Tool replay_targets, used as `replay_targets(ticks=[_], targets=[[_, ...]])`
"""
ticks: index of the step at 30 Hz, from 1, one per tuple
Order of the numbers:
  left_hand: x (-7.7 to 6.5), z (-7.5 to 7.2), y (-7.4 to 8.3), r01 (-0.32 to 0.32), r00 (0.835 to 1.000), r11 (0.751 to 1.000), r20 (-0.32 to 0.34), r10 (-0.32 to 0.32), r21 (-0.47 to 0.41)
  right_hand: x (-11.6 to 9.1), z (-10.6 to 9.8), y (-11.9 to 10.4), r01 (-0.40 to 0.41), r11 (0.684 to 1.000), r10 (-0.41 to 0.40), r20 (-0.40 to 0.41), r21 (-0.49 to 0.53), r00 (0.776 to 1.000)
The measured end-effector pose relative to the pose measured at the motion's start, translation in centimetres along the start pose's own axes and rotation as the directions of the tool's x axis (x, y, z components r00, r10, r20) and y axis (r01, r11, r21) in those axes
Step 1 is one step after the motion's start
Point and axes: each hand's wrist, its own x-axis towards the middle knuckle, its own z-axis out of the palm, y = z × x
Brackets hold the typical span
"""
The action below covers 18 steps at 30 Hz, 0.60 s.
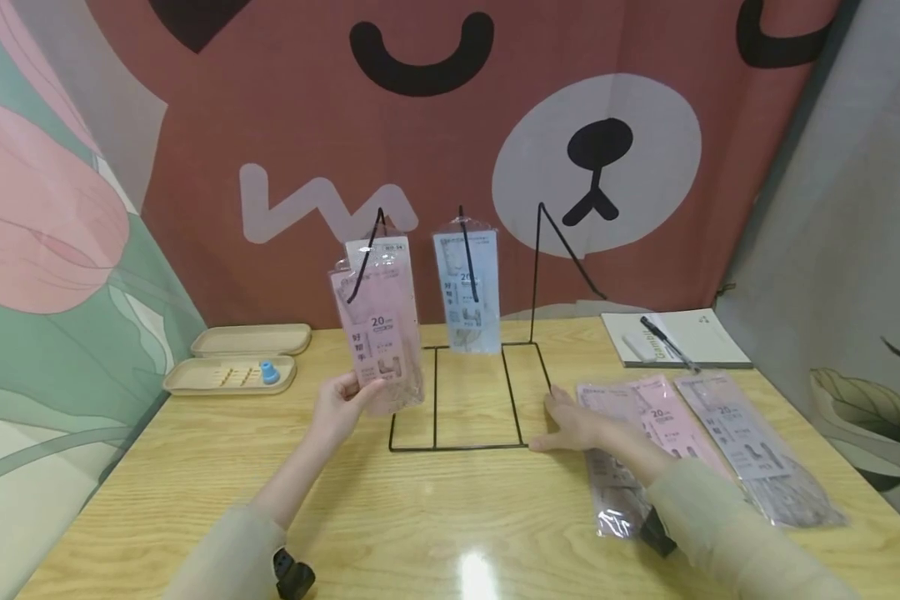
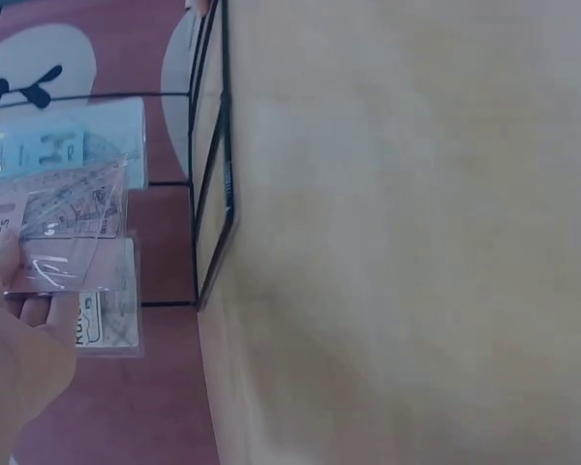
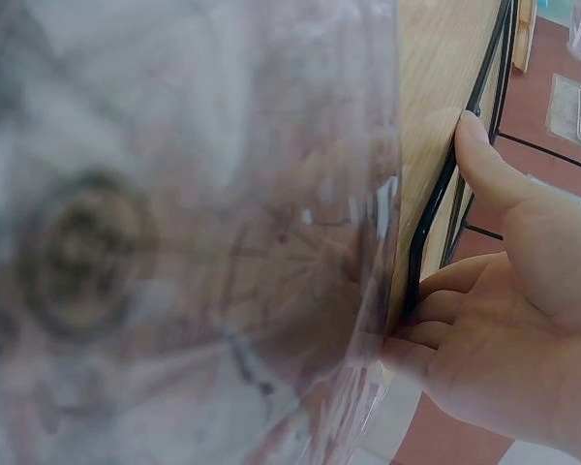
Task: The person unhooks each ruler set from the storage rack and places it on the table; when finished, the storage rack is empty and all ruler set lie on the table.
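Note:
My left hand [image 1: 342,408] pinches the lower edge of a pink flat plastic packet [image 1: 378,329] marked 20, thumb in front and fingers behind. The packet's top overlaps the left prong of a black wire display rack [image 1: 480,447]; whether the prong passes through it I cannot tell. Behind it is a packet with a white card [image 1: 401,250]. A blue-card packet [image 1: 468,287] hangs on the middle prong. My right hand [image 1: 577,423] grips the rack's base at its front right corner, thumb on the front bar [image 3: 460,145] and fingers along the side bar.
Several pink packets [image 1: 753,442] lie on the table at the right, partly beneath my right forearm. A notebook [image 1: 708,333] with a black pen [image 1: 667,342] is behind them. At the back left lies an opened beige case [image 1: 228,385] holding a blue piece [image 1: 268,372].

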Motion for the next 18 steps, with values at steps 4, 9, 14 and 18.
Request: replay_targets(ticks=[4, 9, 14, 18], targets=[[-2.3, -0.9, 0.0, -0.051, 0.998, 0.999, 0.022, 0.051, -0.005, 0.1, -0.1, 0.1, 0.011, 1.000, -0.011, 0.002, -0.016, 1.000], [-5.4, -2.1, -0.1, -0.154, 0.987, 0.988, 0.041, 0.153, 0.017, 0.1, -0.1, 0.0, 0.008, 1.000, -0.008, 0.005, -0.017, 1.000], [-8.1, -3.5, -0.1, -0.241, 0.969, 0.970, 0.062, 0.239, 0.021, 0.1, -0.1, 0.0, -0.004, 1.000, 0.004, 0.009, -0.014, 1.000], [-9.6, -5.0, -0.1, -0.231, 0.973, 0.973, 0.036, 0.230, 0.016, 0.0, -0.1, 0.0, -0.011, 1.000, 0.011, 0.010, -0.016, 1.000]])
